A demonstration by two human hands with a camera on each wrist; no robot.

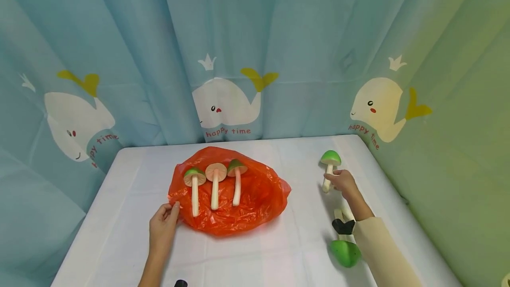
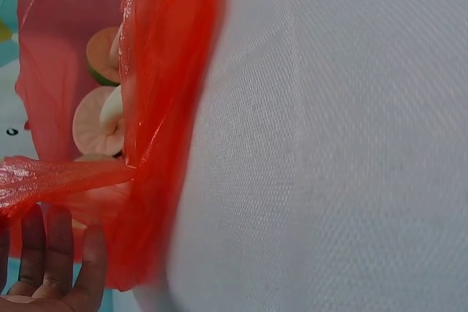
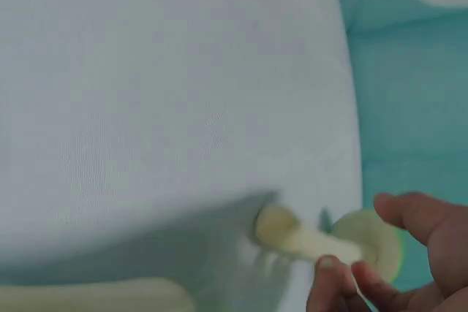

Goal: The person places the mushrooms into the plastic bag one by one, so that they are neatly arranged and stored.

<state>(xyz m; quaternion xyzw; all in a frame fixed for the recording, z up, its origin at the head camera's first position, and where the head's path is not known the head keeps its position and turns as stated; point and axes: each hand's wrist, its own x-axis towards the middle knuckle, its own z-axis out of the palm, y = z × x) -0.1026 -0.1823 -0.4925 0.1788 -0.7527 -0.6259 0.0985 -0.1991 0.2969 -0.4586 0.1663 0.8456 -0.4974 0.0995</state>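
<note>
My left hand (image 1: 164,220) pinches the near left edge of a red plastic bag (image 1: 259,198), its rim drawn toward the thumb in the left wrist view. Lying in the bag are three toy mushrooms, among them a green-capped mushroom (image 1: 195,194) on the left. At the right of the table, my right hand (image 1: 345,183) is at the stem of another green-capped mushroom (image 1: 330,158). In the right wrist view the fingertips (image 3: 330,264) meet the side of that stem, while the thumb stands apart from it.
Closer to me on the right lie a green mushroom (image 1: 345,252) and a black object (image 1: 343,226), partly behind the sleeve. White cloth covers the table (image 1: 239,260). Blue curtains (image 1: 303,56) hang behind it, and a small black item (image 1: 181,283) shows at the front edge.
</note>
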